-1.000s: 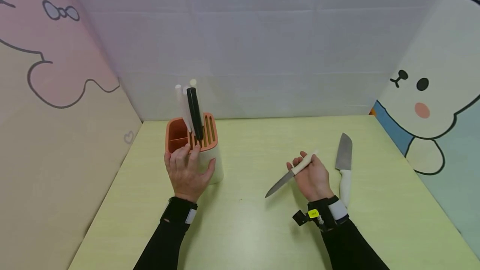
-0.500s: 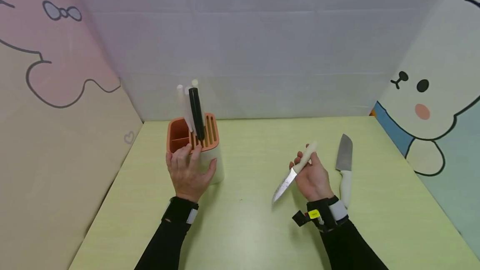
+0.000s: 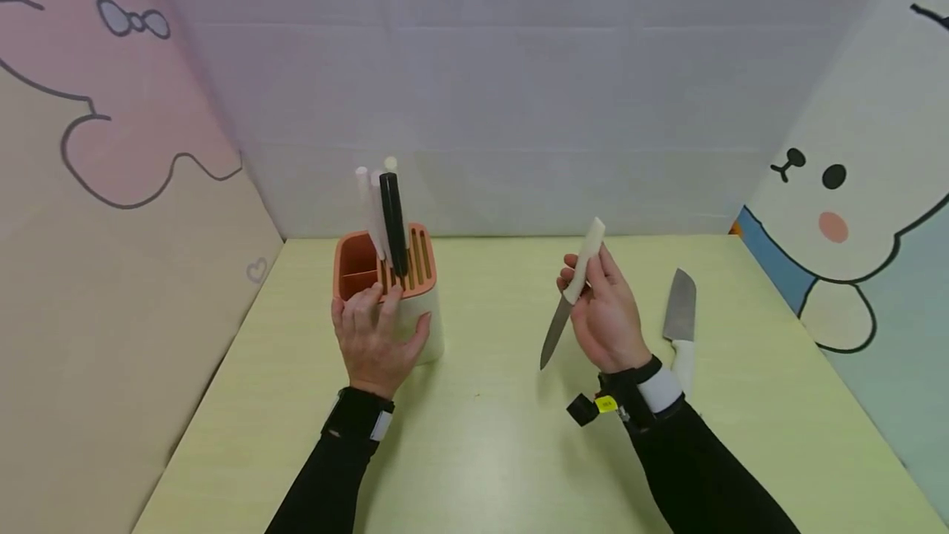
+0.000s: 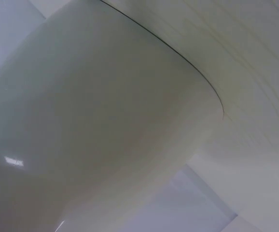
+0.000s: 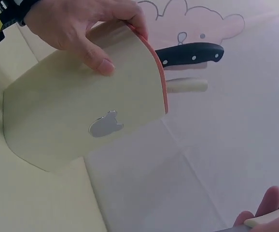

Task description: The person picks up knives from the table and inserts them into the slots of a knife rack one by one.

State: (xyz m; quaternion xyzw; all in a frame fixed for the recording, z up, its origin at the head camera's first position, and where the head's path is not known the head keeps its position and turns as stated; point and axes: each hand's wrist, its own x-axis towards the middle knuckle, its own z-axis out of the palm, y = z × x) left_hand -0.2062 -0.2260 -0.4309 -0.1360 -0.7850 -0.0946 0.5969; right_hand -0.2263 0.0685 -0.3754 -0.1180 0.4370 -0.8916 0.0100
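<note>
My left hand (image 3: 378,340) grips the near side of the cream knife block (image 3: 420,321), its fingers hooked over the orange rim. From the slotted top rise a black-handled knife (image 3: 394,225) and several white-handled knives (image 3: 369,208). In the right wrist view, the left thumb lies along the block's wall (image 5: 72,111). My right hand (image 3: 604,311) pinches a small white-handled knife (image 3: 584,260) above the table, blade tilted down and to the left. A corner of that white handle (image 5: 274,216) shows in the right wrist view. The block's pale wall (image 4: 105,106) fills most of the left wrist view.
A wide-bladed knife (image 3: 680,311) lies on the table to the right of my right hand, its white handle partly hidden by the wrist. The pale table (image 3: 489,435) is bounded by a back wall (image 3: 504,122) and cartoon-printed side panels.
My right hand has lifted and moved forward with the small knife, whose handle now stands steeper. The left hand stays on the knife block.
</note>
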